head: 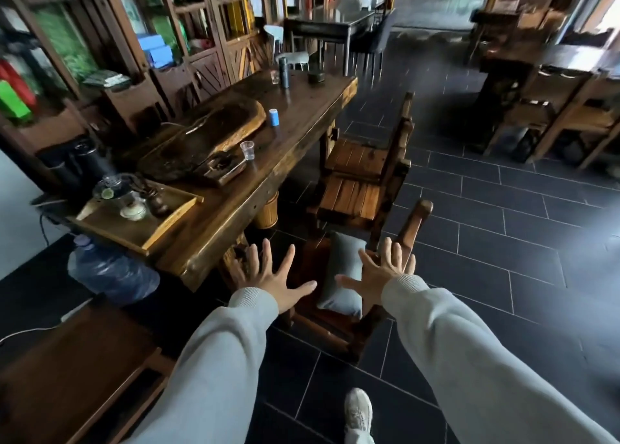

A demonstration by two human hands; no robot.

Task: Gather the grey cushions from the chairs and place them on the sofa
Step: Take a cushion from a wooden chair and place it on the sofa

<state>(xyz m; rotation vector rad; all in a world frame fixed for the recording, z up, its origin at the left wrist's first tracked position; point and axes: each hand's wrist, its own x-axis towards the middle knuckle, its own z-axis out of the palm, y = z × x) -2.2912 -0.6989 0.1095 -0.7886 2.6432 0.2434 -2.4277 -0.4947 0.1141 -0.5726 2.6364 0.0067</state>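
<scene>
Head view looks down on a long wooden table (295,121) with wooden chairs along its near side, the nearest chair (339,323) carrying a grey cushion (342,272) on its seat. Both arms reach out in pale grey sleeves: the left hand (268,276) and right hand (379,272) are spread wide with fingers splayed, holding nothing, one on each side of the cushion. The right palm hides the cushion's right edge, so contact there cannot be told.

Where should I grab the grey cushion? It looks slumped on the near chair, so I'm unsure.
Take the cushion by its two long side edges, one hand each, coming from above. It lies lengthwise on the chair, between the open left hand and right hand.
</scene>
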